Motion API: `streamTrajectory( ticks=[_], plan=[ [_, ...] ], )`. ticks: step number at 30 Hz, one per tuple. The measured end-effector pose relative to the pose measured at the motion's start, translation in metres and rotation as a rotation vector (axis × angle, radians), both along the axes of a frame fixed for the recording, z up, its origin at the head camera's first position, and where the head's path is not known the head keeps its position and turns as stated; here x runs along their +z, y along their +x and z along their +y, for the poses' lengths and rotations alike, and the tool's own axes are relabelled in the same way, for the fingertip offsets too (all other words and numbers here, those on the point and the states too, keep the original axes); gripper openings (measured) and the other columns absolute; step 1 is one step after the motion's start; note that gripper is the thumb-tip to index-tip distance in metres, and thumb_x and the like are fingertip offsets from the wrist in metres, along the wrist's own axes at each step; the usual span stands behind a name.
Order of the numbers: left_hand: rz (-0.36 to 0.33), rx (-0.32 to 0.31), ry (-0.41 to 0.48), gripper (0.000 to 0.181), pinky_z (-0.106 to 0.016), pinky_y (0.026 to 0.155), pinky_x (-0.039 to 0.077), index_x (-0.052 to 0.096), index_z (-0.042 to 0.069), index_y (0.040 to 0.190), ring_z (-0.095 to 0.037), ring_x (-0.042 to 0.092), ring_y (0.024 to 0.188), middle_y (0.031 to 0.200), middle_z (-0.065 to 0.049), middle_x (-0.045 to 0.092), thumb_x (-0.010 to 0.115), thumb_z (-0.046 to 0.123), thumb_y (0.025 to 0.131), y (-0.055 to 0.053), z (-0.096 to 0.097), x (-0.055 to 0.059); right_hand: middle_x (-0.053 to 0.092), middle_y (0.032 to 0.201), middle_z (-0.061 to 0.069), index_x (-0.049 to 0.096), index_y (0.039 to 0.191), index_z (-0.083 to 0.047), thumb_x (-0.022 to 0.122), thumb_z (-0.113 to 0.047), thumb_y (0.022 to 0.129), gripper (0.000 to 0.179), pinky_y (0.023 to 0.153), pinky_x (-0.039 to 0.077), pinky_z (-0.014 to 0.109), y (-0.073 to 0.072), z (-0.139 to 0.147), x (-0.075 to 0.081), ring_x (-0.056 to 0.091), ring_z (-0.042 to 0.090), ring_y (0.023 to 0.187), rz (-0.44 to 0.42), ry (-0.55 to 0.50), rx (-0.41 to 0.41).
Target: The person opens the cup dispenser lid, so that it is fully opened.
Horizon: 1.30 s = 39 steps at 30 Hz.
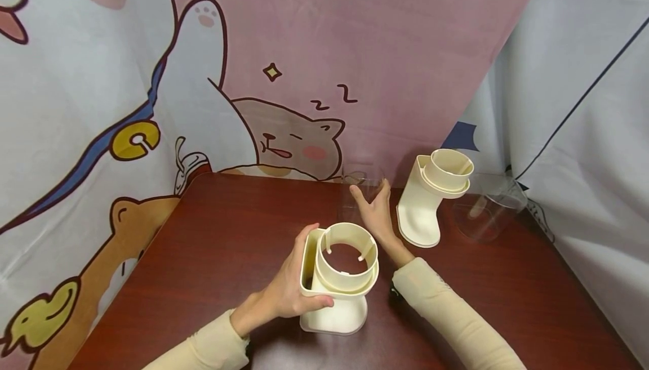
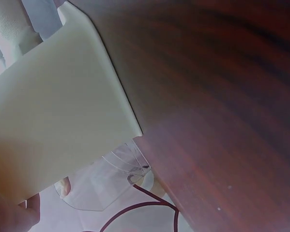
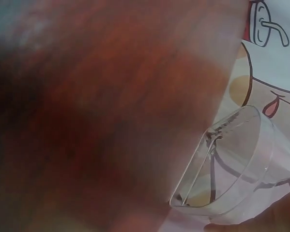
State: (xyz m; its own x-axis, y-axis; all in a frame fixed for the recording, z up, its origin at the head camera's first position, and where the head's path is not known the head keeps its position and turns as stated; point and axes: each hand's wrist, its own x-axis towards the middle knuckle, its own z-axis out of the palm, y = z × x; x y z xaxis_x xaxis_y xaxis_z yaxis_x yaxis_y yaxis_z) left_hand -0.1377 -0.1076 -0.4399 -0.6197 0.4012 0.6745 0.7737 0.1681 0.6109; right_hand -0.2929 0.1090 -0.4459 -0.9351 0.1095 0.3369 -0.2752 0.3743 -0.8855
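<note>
In the head view my left hand [image 1: 289, 285] grips a cream plastic stand [image 1: 337, 316] from its left side, thumb at the front and fingers behind. The stand is upright, with an open round collar on top and a rounded foot below. Its pale side wall [image 2: 62, 106] fills much of the left wrist view. Farther back, my right hand [image 1: 376, 209] holds a clear plastic container [image 1: 352, 198] from its right side, thumb and fingers spread around it. The container [image 3: 236, 169] is see-through, with a flat end and a rounded body; part of its outline is faint.
A second cream stand [image 1: 423, 212] of the same shape stands to the right of my right hand. Beside it, at the far right, is another clear container [image 1: 489, 206]. The dark red wooden table [image 1: 218, 257] meets a cartoon-printed cloth [image 1: 395, 66] at the back and sides.
</note>
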Motion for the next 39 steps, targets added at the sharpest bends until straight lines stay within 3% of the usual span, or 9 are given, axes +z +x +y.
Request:
streamTrajectory(
  ticks=[9,16,25,34,37,39],
  plan=[
    [0.0,0.001,-0.002,0.118,-0.029,0.107,0.041,0.013,-0.002,0.153,-0.02,0.054,0.12,0.136,-0.013,0.051,0.071,0.067,0.078,-0.001,0.0,-0.002,0.023,0.156,0.022,0.01,0.156,-0.006,0.069,-0.048,0.091,0.097,0.123,0.021,0.045,-0.004,0.001,-0.005,0.025,0.033,0.149,-0.013,0.014,0.038],
    [0.001,-0.002,-0.007,0.118,-0.029,0.107,0.041,0.013,-0.002,0.153,-0.02,0.054,0.12,0.136,-0.013,0.051,0.07,0.069,0.078,-0.001,0.0,0.0,0.032,0.152,0.02,0.011,0.154,-0.004,0.072,-0.041,0.091,0.095,0.121,0.025,0.047,-0.005,0.004,-0.003,0.031,0.031,0.146,0.015,0.027,0.087],
    [-0.008,0.004,-0.009,0.118,-0.029,0.107,0.042,0.013,-0.003,0.153,-0.02,0.054,0.119,0.135,-0.012,0.051,0.07,0.069,0.078,0.0,0.0,-0.001,0.04,0.147,0.021,0.015,0.154,-0.009,0.079,-0.039,0.085,0.099,0.117,0.032,0.051,0.001,0.005,-0.011,0.042,0.035,0.139,0.015,0.033,0.094],
    [-0.014,-0.02,0.016,0.118,-0.027,0.108,0.039,0.012,-0.002,0.154,-0.019,0.052,0.12,0.135,-0.013,0.05,0.07,0.068,0.078,0.0,0.003,-0.002,0.025,0.157,0.024,0.013,0.157,-0.005,0.081,-0.044,0.082,0.109,0.121,0.024,0.051,0.011,0.013,-0.003,0.028,0.037,0.147,-0.013,0.121,0.031],
    [-0.032,-0.03,0.028,0.12,-0.026,0.11,0.037,0.011,-0.002,0.154,-0.019,0.051,0.121,0.135,-0.013,0.05,0.071,0.068,0.078,0.002,0.002,-0.002,0.026,0.159,0.022,0.018,0.157,-0.004,0.073,-0.041,0.09,0.094,0.122,0.022,0.05,0.024,0.016,0.009,0.025,0.035,0.15,0.055,0.077,0.019],
    [-0.056,-0.031,0.03,0.121,-0.026,0.111,0.036,0.01,-0.001,0.155,-0.019,0.051,0.123,0.137,-0.013,0.049,0.072,0.068,0.077,0.003,0.002,-0.002,0.032,0.158,0.017,0.029,0.153,-0.003,0.068,-0.031,0.096,0.075,0.123,0.022,0.047,0.035,0.018,0.019,0.026,0.031,0.151,0.179,0.02,0.045]
  ],
)
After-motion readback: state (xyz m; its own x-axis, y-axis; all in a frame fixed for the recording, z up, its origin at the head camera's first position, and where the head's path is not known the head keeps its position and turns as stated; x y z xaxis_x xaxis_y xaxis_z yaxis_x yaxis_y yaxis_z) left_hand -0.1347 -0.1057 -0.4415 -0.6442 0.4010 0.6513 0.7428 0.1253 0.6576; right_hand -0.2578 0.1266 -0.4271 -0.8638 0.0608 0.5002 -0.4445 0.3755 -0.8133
